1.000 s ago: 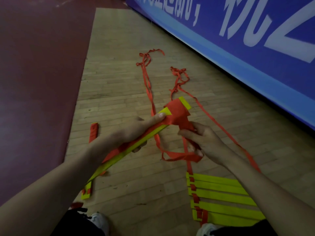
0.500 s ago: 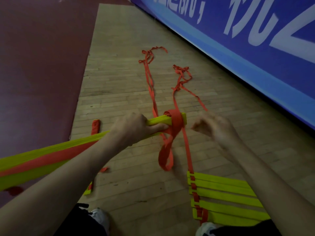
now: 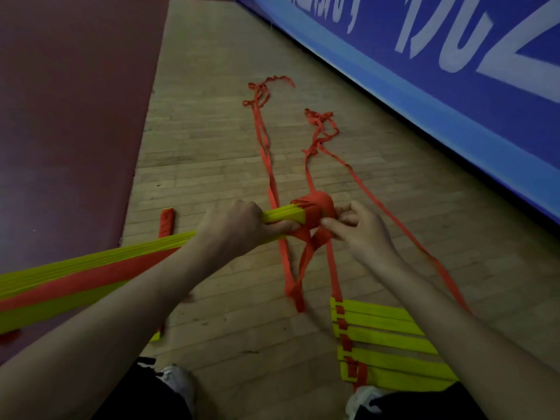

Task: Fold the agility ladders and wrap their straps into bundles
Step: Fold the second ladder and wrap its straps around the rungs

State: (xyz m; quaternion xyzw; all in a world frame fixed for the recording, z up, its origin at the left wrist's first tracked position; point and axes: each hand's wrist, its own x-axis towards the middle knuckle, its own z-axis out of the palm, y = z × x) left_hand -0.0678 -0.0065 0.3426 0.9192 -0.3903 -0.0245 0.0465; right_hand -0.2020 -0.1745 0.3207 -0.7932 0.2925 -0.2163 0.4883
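Your left hand (image 3: 233, 228) grips the folded ladder (image 3: 91, 268), with its fingers curled tight round it. This ladder is a long stack of yellow rungs with a red band along it. You hold it up off the wood floor (image 3: 212, 131), and it runs from the left side to the middle. A red strap is wound round its far tip in a fat red wrap (image 3: 315, 207). Your right hand (image 3: 360, 231) pinches this wrap with its thumb and fingertips, just beside your left hand. Under the wrap a loose loop (image 3: 298, 280) of red strap hangs down toward the floor. A second ladder (image 3: 385, 344) lies flat on the wood floor by your right leg, with its yellow rungs packed close side by side. A red strap runs up from it toward your right hand. Two long red straps (image 3: 263, 147) stretch away over the wood toward the blue wall (image 3: 424, 71) and end in messy tangles. A small red piece (image 3: 167, 221) lies near the left edge of the wood, where it meets the dark red floor (image 3: 75, 116). The stack hides part of it. Your two white shoes (image 3: 178, 383) show at the near edge.
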